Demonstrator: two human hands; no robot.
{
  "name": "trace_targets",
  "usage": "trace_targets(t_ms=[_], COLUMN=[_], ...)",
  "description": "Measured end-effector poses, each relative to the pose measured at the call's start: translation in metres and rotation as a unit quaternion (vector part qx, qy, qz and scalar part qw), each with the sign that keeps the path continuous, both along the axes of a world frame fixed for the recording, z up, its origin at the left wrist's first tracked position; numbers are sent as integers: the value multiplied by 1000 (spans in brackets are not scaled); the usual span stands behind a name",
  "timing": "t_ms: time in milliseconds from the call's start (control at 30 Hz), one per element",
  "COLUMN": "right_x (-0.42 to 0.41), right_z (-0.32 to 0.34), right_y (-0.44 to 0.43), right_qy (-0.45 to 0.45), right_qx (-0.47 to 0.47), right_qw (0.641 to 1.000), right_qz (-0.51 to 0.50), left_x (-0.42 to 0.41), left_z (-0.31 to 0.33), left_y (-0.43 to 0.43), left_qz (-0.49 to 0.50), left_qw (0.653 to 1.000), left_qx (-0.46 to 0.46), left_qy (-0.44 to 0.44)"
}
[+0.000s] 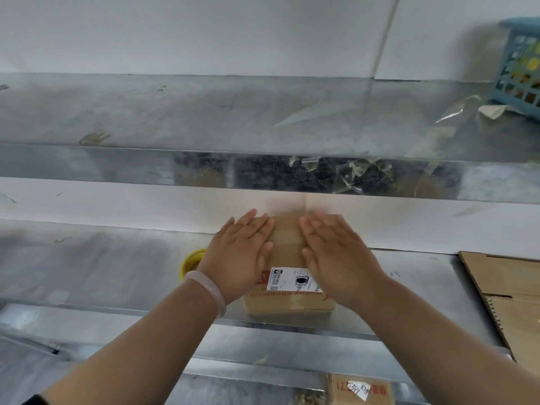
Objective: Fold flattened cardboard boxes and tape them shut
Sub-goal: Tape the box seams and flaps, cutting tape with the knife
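Observation:
A small brown cardboard box (287, 249) stands on the metal table (117, 267), its top flaps closed and a strip of clear tape running down the middle. A white label sits on its near edge. My left hand (241, 252) lies flat on the left half of the top, fingers straight. My right hand (336, 252) lies flat on the right half, fingers straight as well. A yellow roll of tape (191, 263) rests on the table just left of the box, partly hidden behind my left wrist.
Flattened cardboard (508, 290) lies at the table's right edge. A metal shelf (204, 118) with scraps of clear film runs above, with a blue basket (520, 68) at its far right. Another labelled box (359, 388) sits below the table's front edge.

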State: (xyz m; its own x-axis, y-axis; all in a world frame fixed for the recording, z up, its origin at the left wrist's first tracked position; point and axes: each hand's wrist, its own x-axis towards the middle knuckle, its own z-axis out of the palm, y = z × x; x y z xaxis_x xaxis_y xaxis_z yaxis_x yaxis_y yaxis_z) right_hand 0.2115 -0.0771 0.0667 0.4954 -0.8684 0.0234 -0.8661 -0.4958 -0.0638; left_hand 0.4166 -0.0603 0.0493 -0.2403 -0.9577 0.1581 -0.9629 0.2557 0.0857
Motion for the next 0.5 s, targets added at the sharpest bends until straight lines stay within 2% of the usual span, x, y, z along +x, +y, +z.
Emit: trace_targets(t_ms=[67, 133, 233, 400, 500], right_x=[11, 13, 13, 18, 8], right_z=[-2, -4, -6, -13, -16], right_y=[9, 8, 5, 13, 9], right_qy=[-1, -2, -4, -25, -25], right_qx=[16, 26, 23, 11, 2], right_qw=[999, 999, 1000, 997, 997], right_qz=[39, 37, 16, -74, -74], left_x=[-9, -12, -18, -28, -19], left_z=[-1, -2, 0, -1, -4], left_y=[5, 6, 9, 17, 14], left_qz=[-41, -46, -12, 84, 54], left_qw=[999, 999, 999, 996, 998], left_qx=[-6, -9, 6, 28, 6], left_qy=[-17, -23, -37, -26, -1])
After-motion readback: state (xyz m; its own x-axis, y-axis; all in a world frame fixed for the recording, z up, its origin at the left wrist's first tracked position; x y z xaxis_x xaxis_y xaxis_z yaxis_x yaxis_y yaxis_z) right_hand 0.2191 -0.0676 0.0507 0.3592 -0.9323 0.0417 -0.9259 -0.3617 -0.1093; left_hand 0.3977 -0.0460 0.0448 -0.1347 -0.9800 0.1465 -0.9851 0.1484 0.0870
